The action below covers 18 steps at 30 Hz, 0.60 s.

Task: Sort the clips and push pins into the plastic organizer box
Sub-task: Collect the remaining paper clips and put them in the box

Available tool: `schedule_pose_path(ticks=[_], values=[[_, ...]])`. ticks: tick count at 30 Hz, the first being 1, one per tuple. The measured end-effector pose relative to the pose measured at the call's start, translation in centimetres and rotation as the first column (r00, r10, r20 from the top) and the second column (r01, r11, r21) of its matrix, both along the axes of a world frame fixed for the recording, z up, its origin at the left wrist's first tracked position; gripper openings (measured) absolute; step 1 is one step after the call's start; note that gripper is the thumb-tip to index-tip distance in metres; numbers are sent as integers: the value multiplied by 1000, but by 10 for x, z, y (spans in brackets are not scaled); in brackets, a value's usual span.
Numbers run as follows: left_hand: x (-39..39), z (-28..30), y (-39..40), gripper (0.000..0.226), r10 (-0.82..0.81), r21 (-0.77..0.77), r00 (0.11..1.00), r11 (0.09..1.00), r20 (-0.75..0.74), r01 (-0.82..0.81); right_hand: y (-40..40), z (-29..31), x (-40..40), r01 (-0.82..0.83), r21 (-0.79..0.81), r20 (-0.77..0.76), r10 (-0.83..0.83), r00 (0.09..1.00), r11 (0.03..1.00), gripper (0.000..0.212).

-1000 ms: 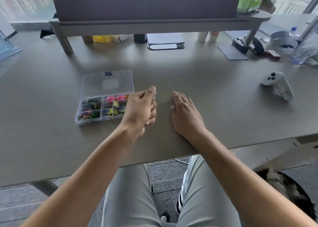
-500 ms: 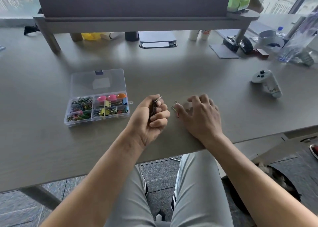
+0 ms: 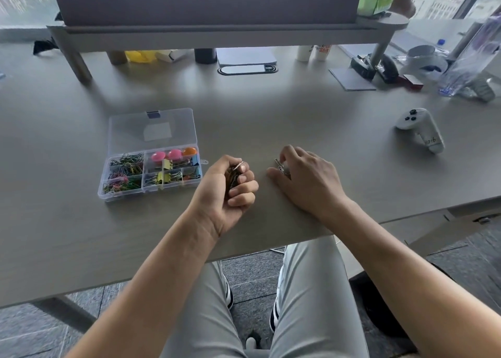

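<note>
Gathering step: left hand (image 3: 226, 186) grips a fistful of metal clips (image 3: 233, 173); right hand (image 3: 303, 177) pinches loose silver clips (image 3: 279, 166) on the grey bench (image 3: 271, 119). Next, carry them left to the clear plastic organizer box (image 3: 151, 157).

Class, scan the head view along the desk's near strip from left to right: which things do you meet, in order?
Plastic organizer box → left hand gripping a bundle of clips → small metal clips at the right hand's fingertips → white controller.
</note>
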<state>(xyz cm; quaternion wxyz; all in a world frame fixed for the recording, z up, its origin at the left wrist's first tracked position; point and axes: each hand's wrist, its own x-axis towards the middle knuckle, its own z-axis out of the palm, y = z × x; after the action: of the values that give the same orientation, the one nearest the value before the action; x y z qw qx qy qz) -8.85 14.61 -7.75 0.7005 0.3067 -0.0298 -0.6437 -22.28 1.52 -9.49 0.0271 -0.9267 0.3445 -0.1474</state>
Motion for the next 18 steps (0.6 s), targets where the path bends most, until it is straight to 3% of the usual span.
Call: schedule_pose_path(ticks=[8,12,16,18], values=[[-6,0,-2,27,-1,45,1000,999,10,0,-10,5,2,-98,-38,-104,94,990,994,25],[-10,4,-2,22,6,89,992,996,129,-17,-14,8,3,-137,-15,-123,134,983,990,21],[-10,8,-4,23,0,123,971,992,241,-31,-20,8,3,-87,68,-101,94,990,994,16],[-10,9,-6,24,1,130,968,991,251,-35,-22,10,1,-23,194,-15,26,1000,981,10]])
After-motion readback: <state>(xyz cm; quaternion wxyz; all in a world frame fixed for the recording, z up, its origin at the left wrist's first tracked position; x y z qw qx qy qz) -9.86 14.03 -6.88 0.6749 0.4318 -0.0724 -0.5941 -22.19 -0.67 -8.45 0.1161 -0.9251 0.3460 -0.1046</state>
